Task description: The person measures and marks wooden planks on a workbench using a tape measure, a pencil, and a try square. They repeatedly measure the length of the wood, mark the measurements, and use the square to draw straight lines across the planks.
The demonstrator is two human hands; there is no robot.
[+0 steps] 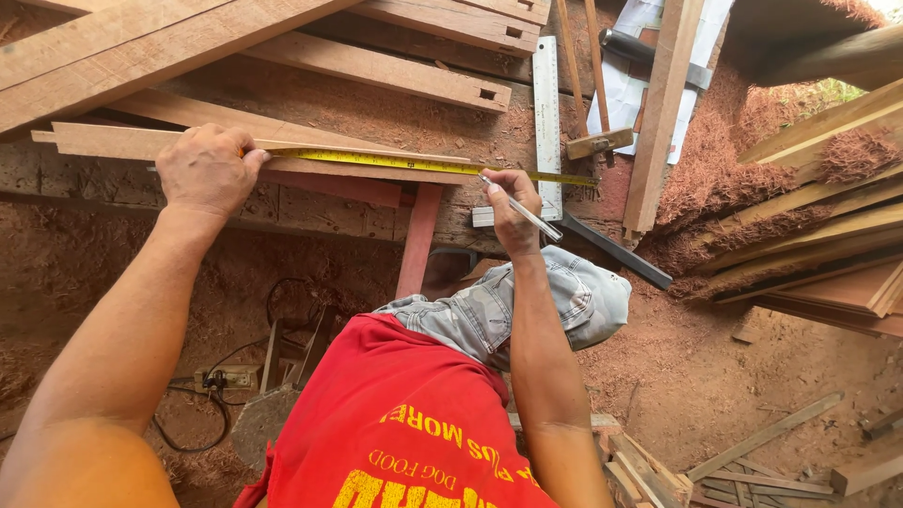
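On the dusty workbench in front of us, we see a long thin wooden strip lying across from left to right, with a yellow tape measure stretched flat along its top edge. Our left hand presses down on the left end of the tape, fingers curled over it so that the tape's case, if it is there, stays hidden beneath the palm. Our right hand sits well apart from the left, further along the strip, closed around a slim pencil whose tip touches the wood right at the tape's edge. Just beyond the right hand a steel square lies on the bench, its long blade running away from us and its short arm just behind the knuckles. A wooden-handled hammer rests near the end of the tape, beside an upright plank. More planks lie stacked at the back of the bench, some with small notches cut in them. We find no boxes, bins or trays here; the nearest thing to a holder is the heap of boards at the right, with red sawdust piled over and between them. On the ground at the left, a power strip lies among black cables.
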